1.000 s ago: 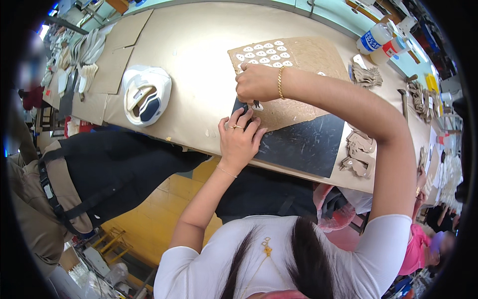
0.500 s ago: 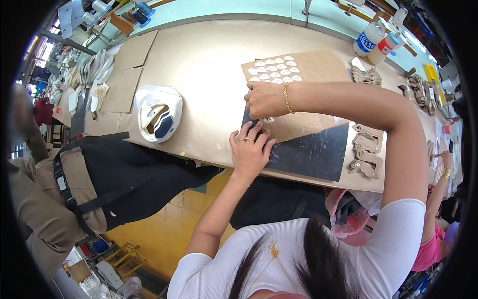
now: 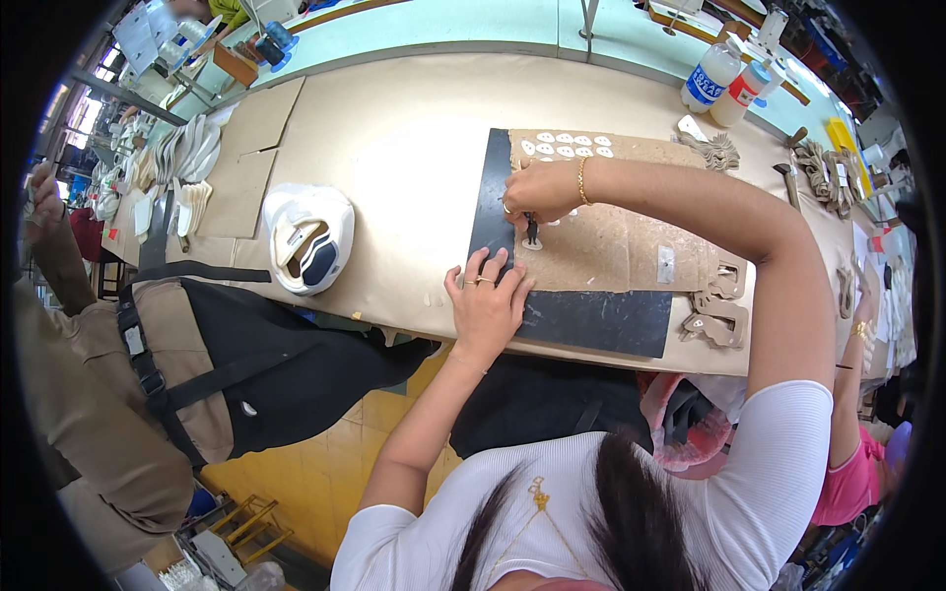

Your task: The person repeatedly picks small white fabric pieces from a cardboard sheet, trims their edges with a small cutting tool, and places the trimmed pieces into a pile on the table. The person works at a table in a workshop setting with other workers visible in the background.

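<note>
My right hand [image 3: 540, 191] grips a small dark knife [image 3: 531, 231], its tip on a brown cardboard sheet [image 3: 616, 246] with white oval cut-outs at its far end. The sheet lies on a black cutting mat [image 3: 591, 320] on the beige table [image 3: 394, 148]. My left hand [image 3: 486, 303] presses flat, fingers spread, on the mat's near left corner and the cardboard's edge. A gold bracelet circles my right wrist.
A white cap [image 3: 308, 236] lies left of the mat. Two plastic bottles [image 3: 727, 84] stand at the far right, with cardboard offcuts [image 3: 719, 315] by the mat. A person in an apron [image 3: 148, 345] stands at left; another person's arm [image 3: 857, 374] is at right.
The view has shifted so the mat and cardboard sit more centred. My right hand has moved a little along the cardboard with the knife; my left hand keeps pressing the mat.
</note>
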A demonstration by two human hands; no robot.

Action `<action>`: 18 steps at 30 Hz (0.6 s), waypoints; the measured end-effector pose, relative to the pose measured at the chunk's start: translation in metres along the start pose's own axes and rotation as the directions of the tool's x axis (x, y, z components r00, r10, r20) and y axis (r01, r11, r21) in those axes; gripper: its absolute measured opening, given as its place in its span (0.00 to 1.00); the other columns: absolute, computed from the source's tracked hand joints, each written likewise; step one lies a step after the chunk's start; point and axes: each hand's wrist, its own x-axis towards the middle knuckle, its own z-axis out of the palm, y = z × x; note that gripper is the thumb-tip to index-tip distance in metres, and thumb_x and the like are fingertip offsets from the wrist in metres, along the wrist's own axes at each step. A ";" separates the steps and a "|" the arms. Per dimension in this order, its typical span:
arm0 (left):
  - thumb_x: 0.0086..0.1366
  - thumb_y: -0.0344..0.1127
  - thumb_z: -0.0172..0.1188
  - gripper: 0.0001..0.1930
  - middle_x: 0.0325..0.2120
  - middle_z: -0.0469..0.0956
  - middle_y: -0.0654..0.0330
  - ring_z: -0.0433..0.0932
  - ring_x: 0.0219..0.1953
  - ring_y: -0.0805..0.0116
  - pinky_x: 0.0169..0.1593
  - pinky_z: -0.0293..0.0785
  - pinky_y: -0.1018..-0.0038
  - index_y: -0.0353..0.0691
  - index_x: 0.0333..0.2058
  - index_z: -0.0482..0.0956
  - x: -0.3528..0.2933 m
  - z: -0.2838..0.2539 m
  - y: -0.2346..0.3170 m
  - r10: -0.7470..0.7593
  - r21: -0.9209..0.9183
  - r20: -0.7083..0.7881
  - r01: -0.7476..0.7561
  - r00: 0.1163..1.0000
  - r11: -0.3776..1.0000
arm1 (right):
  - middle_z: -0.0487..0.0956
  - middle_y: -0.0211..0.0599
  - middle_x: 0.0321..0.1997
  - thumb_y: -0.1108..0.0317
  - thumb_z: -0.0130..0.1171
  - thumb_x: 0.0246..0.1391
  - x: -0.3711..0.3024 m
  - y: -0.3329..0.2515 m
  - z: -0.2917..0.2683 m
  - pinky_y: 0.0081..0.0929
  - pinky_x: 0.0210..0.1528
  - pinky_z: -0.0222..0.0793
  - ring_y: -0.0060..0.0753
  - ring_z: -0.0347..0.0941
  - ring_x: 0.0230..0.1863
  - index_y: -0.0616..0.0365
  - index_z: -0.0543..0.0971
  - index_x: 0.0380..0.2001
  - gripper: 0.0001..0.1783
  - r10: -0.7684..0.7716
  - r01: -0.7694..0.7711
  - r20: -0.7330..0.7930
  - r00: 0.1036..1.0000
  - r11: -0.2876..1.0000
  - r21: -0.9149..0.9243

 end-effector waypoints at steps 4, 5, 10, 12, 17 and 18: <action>0.63 0.44 0.65 0.11 0.51 0.78 0.62 0.68 0.60 0.59 0.59 0.58 0.47 0.49 0.42 0.84 0.000 -0.001 0.000 -0.005 0.004 0.008 0.005 1.000 1.000 | 0.86 0.32 0.35 0.78 0.70 0.41 0.001 0.002 0.000 0.35 0.41 0.76 0.37 0.82 0.42 0.53 0.86 0.33 0.12 0.021 -0.022 0.023 1.000 0.997 0.075; 0.63 0.44 0.65 0.11 0.50 0.78 0.62 0.68 0.60 0.59 0.59 0.58 0.47 0.49 0.42 0.84 0.000 -0.001 0.000 -0.005 0.006 0.010 0.005 1.000 1.000 | 0.86 0.33 0.35 0.78 0.69 0.41 0.001 0.003 -0.001 0.35 0.40 0.76 0.38 0.82 0.41 0.54 0.86 0.33 0.12 0.020 -0.022 0.029 0.999 0.996 0.090; 0.63 0.44 0.65 0.11 0.50 0.78 0.62 0.68 0.60 0.59 0.59 0.58 0.47 0.49 0.41 0.84 0.001 -0.003 0.001 -0.003 0.013 0.003 0.003 1.000 1.000 | 0.86 0.33 0.34 0.77 0.70 0.40 -0.005 -0.008 -0.002 0.35 0.40 0.76 0.38 0.82 0.40 0.54 0.86 0.32 0.12 -0.013 -0.014 0.100 0.995 0.964 0.267; 0.63 0.44 0.66 0.12 0.50 0.78 0.62 0.68 0.60 0.59 0.59 0.58 0.47 0.48 0.41 0.84 0.003 -0.003 0.000 -0.011 0.011 0.008 0.011 1.000 1.000 | 0.86 0.34 0.34 0.77 0.69 0.41 -0.012 -0.020 -0.002 0.35 0.40 0.75 0.40 0.82 0.38 0.52 0.86 0.32 0.12 0.013 -0.046 0.142 0.990 0.972 0.229; 0.62 0.43 0.67 0.11 0.52 0.77 0.61 0.68 0.60 0.58 0.61 0.57 0.46 0.46 0.39 0.83 0.003 -0.003 0.001 -0.017 -0.012 -0.001 0.017 1.000 1.000 | 0.84 0.33 0.30 0.73 0.65 0.46 -0.036 -0.036 -0.018 0.38 0.35 0.77 0.39 0.83 0.37 0.52 0.85 0.29 0.05 0.123 -0.135 -0.270 0.955 0.990 -0.027; 0.62 0.43 0.67 0.11 0.53 0.77 0.60 0.68 0.61 0.58 0.61 0.56 0.46 0.45 0.38 0.83 0.002 -0.005 0.001 -0.021 -0.015 -0.003 0.021 1.000 1.000 | 0.83 0.33 0.30 0.73 0.64 0.48 -0.043 -0.047 -0.019 0.37 0.34 0.77 0.38 0.83 0.36 0.52 0.85 0.29 0.04 0.182 -0.205 -0.309 0.933 0.978 -0.042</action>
